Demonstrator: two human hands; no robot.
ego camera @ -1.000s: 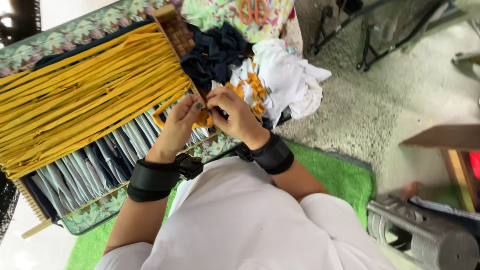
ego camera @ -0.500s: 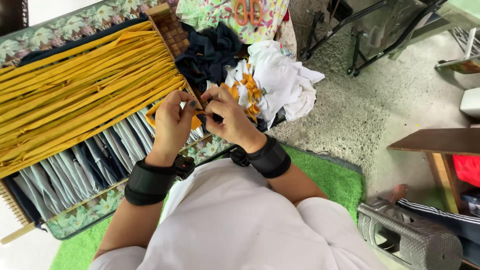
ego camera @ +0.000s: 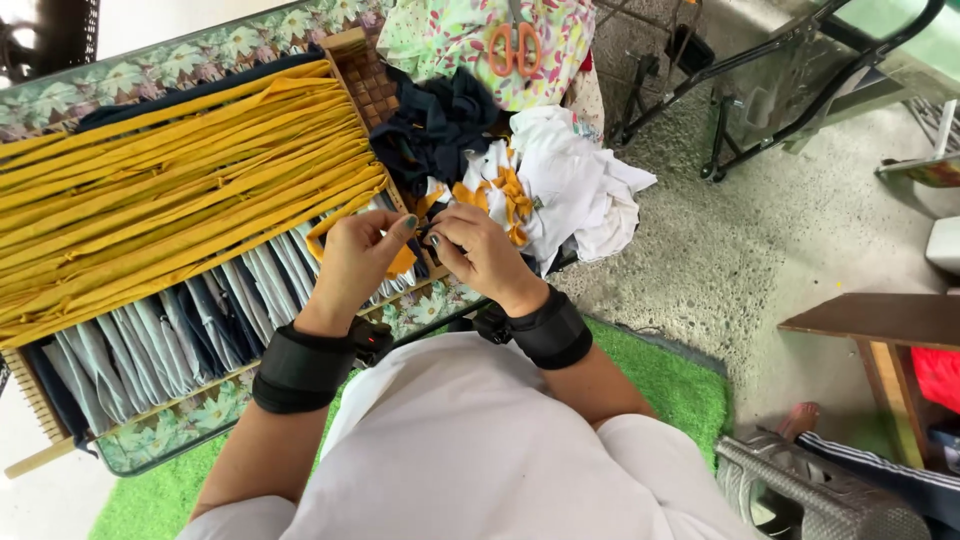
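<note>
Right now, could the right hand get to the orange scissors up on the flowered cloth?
Probably yes, with a stretch. The right hand is busy pinching a yellow strip together with the left hand. The orange scissors lie in the open beyond the dark cloth pile; nothing covers them.

The left hand [ego camera: 355, 262] and right hand [ego camera: 480, 255] meet over the near edge of the wooden frame [ego camera: 352, 45], fingertips pinching one fabric strip [ego camera: 400, 262] between them. The stretched strips [ego camera: 180, 180] lie left of the left hand, on the frame. The cloth pile [ego camera: 560, 185] lies right of and beyond the right hand. The scissors [ego camera: 515, 45] lie beyond the pile, well apart from both hands.
</note>
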